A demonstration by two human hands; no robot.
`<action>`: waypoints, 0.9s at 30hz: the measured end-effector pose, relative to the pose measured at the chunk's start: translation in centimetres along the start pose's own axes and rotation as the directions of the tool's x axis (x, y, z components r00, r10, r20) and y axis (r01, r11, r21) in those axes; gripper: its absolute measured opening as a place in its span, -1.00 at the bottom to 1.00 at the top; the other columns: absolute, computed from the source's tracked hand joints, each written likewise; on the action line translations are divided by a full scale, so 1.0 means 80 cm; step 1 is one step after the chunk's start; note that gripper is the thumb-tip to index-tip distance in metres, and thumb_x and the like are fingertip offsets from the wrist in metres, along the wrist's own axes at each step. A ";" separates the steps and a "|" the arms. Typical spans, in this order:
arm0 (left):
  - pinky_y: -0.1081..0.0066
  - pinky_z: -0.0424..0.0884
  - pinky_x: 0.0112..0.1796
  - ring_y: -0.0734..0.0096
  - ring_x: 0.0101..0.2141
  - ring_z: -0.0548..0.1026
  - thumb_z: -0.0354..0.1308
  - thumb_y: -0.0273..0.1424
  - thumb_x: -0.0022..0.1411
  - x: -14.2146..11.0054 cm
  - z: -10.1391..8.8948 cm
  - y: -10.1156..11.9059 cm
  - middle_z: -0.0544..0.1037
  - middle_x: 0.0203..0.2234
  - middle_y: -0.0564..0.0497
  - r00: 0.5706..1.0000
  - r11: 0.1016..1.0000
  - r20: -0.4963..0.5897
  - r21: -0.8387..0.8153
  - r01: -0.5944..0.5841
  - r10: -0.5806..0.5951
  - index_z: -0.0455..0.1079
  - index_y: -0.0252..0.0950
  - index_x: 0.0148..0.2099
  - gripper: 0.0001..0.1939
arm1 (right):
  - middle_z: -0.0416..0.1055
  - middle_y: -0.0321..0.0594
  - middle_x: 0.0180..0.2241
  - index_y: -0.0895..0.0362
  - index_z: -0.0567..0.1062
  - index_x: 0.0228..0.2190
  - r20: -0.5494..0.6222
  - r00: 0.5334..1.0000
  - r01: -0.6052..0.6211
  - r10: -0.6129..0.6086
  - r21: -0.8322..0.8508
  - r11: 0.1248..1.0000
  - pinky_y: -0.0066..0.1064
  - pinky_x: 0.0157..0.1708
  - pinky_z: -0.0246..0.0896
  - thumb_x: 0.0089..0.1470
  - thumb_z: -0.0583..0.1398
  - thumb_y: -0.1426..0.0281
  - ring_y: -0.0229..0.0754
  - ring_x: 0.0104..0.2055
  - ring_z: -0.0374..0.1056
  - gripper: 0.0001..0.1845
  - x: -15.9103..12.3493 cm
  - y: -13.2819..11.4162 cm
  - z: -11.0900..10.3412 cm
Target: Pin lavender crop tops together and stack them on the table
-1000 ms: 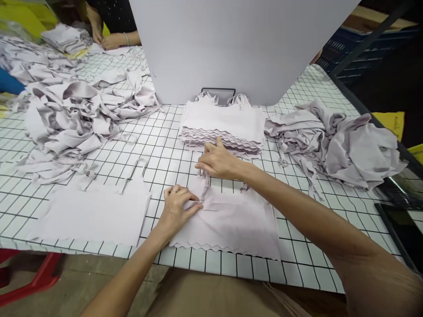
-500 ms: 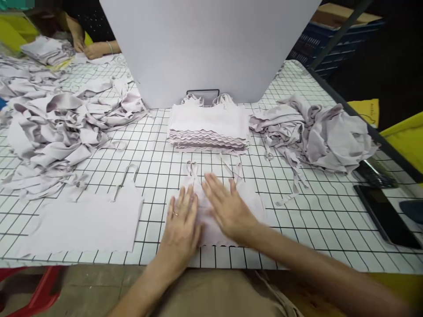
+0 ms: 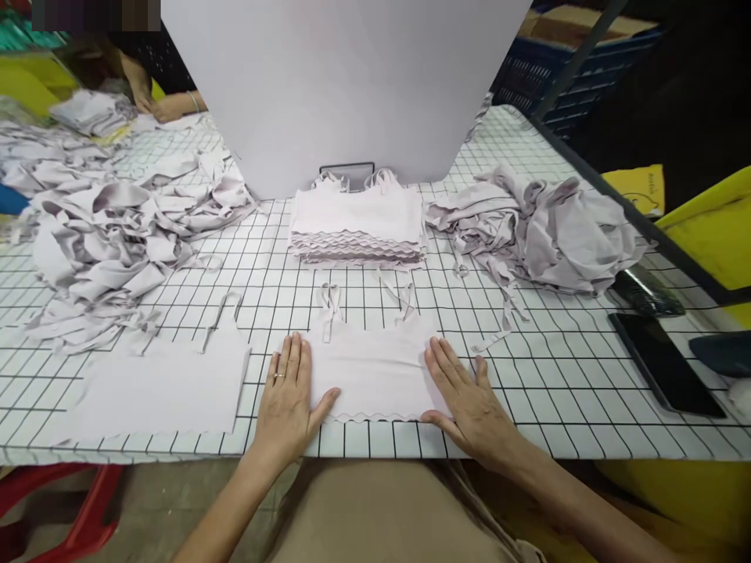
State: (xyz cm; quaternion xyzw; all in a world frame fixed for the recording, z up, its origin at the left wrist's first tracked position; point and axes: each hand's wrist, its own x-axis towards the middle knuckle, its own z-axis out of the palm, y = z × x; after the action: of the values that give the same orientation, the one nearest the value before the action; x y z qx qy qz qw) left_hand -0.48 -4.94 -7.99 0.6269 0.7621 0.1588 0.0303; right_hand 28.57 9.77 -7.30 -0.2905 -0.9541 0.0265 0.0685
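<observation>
A pale pink camisole top point(image 3: 372, 367) with thin straps lies flat before me, its wavy hem toward my body. My left hand point(image 3: 287, 395) rests flat along its left edge, fingers stretched out, a ring on one finger. On the opposite edge lies my right hand point(image 3: 469, 399), fingers extended, thumb on the cloth near the hem. Neither hand grips anything. Just beyond is a neat stack of similar tops point(image 3: 357, 219), straps pointing away. Another flat top point(image 3: 164, 391) is to my left, one strap upright in a loop.
Loose heaps of garments lie at left point(image 3: 111, 227) and right point(image 3: 545, 227). A black phone point(image 3: 666, 363) sits near the right edge. A tall white board point(image 3: 346, 86) rises behind the stack. At far left, another person's hands point(image 3: 167, 108) handle cloth.
My hands were together over the middle of the top. They have moved apart to its left and right edges, and the cloth now lies smoother.
</observation>
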 end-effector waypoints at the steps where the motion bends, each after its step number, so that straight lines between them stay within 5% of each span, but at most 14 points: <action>1: -0.24 -0.03 0.30 -0.13 0.41 -0.15 0.06 -0.08 0.37 0.002 -0.002 -0.001 -0.18 0.45 -0.23 1.000 1.000 -0.002 -0.028 0.004 -0.004 -0.45 -0.19 0.50 -0.07 | 0.00 0.11 0.38 0.11 -0.28 0.41 -0.032 0.999 -0.021 0.022 0.029 0.999 0.32 0.21 -0.10 0.33 -0.10 0.00 0.20 0.41 -0.06 -0.17 0.010 0.003 -0.004; 3: -0.29 -0.07 0.29 -0.10 0.41 -0.18 0.05 -0.12 0.39 0.013 -0.012 0.000 -0.15 0.45 -0.18 0.999 0.993 -0.029 -0.114 0.029 -0.032 -0.32 -0.11 0.50 -0.17 | 0.24 0.08 0.27 0.11 0.09 0.34 -0.145 0.986 -0.064 0.079 0.106 0.992 0.26 0.17 -0.02 0.36 -0.07 0.10 0.19 0.31 0.12 -0.36 0.046 0.011 -0.013; 5: -0.27 -0.06 0.30 -0.02 0.41 -0.11 0.05 -0.18 0.41 0.037 -0.026 0.006 0.00 0.43 -0.12 0.995 0.971 -0.080 -0.238 0.036 -0.056 -0.10 -0.04 0.46 -0.32 | 0.47 0.02 0.01 0.13 0.45 0.06 -0.264 0.956 -0.081 0.129 0.186 0.979 0.15 0.12 0.07 0.36 -0.02 0.18 0.12 0.10 0.29 -0.57 0.102 0.020 -0.021; 9: -0.03 0.31 0.21 0.11 0.26 0.33 0.11 -0.20 0.37 0.110 -0.048 0.026 0.45 0.20 -0.08 0.998 0.842 -0.059 -0.540 -0.018 -0.017 0.40 -0.12 0.19 -0.62 | 0.47 0.05 -0.18 0.18 0.54 -0.26 -0.193 0.947 -0.197 0.257 0.283 0.939 0.28 0.09 0.00 0.26 0.14 0.18 0.13 -0.03 0.23 -0.67 0.223 0.029 -0.020; 12: 0.15 0.53 0.02 0.17 0.02 0.56 0.14 -0.23 0.34 0.161 -0.043 0.033 0.60 -0.01 -0.15 0.997 0.696 0.071 -0.715 0.063 -0.017 0.50 -0.24 0.05 -0.68 | 0.48 0.04 -0.23 0.19 0.51 -0.39 -0.071 0.956 -0.238 0.284 0.373 0.897 0.37 0.11 -0.11 0.15 0.23 0.37 0.15 0.01 0.21 -0.86 0.272 0.032 -0.011; 15: 0.20 0.54 -0.05 0.18 0.01 0.56 0.12 -0.30 0.31 0.198 -0.032 0.035 0.54 0.07 -0.20 1.000 0.662 0.020 -0.749 0.023 -0.012 0.47 -0.27 0.09 -0.65 | 0.50 -0.09 -0.32 0.17 0.49 -0.40 -0.042 0.967 -0.203 0.251 0.466 0.861 0.18 0.07 0.08 0.14 0.18 0.48 0.05 -0.05 0.28 -0.90 0.273 0.043 -0.012; 18: 0.09 0.31 0.19 0.14 0.30 0.24 0.10 -0.41 0.25 0.232 -0.026 0.046 0.29 0.30 -0.14 0.980 0.728 -0.082 -0.658 -0.191 0.183 0.28 -0.19 0.29 -0.45 | 0.52 -0.20 -0.35 0.14 0.50 -0.37 -0.023 0.986 -0.118 0.162 0.586 0.802 -0.16 -0.01 0.23 0.14 0.18 0.46 -0.10 -0.13 0.34 -0.92 0.254 0.058 -0.025; 20: 0.06 0.20 0.25 0.12 0.32 0.20 0.14 -0.44 0.18 0.253 -0.024 0.057 0.30 0.30 -0.13 0.951 0.732 -0.009 -0.636 -0.243 0.309 0.21 -0.18 0.34 -0.33 | 0.54 -0.24 -0.36 0.14 0.51 -0.39 -0.018 0.996 -0.058 0.092 0.655 0.754 -0.28 -0.06 0.26 0.12 0.19 0.46 -0.17 -0.18 0.37 -0.92 0.241 0.066 -0.034; 24: 0.23 0.47 -0.06 0.18 -0.10 0.55 0.28 -0.34 0.09 0.280 -0.026 0.071 0.60 -0.12 -0.10 0.922 0.704 0.193 -0.702 -0.110 0.337 0.48 -0.27 0.07 -0.54 | 0.56 -0.20 -0.33 0.16 0.55 -0.39 -0.041 0.998 -0.008 0.057 0.734 0.679 -0.29 -0.08 0.27 0.10 0.22 0.43 -0.16 -0.18 0.39 -0.91 0.223 0.074 -0.047; 27: 0.42 0.39 -0.42 0.37 -0.42 0.51 0.29 -0.19 0.14 0.276 -0.033 0.071 0.54 -0.47 0.03 0.863 0.640 0.366 -0.766 0.066 0.349 0.56 -0.27 -0.16 -0.71 | 0.53 -0.20 -0.35 0.17 0.56 -0.35 -0.048 0.998 0.015 0.041 0.812 0.583 -0.30 -0.11 0.29 0.11 0.22 0.35 -0.18 -0.23 0.40 -0.85 0.216 0.080 -0.053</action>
State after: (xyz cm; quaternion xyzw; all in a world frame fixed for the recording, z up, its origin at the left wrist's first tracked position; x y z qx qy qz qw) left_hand -0.48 16.79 -0.49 0.6346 0.5388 0.3020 0.4646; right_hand 18.49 24.78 -1.72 -0.2348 -0.8321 0.4505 0.2225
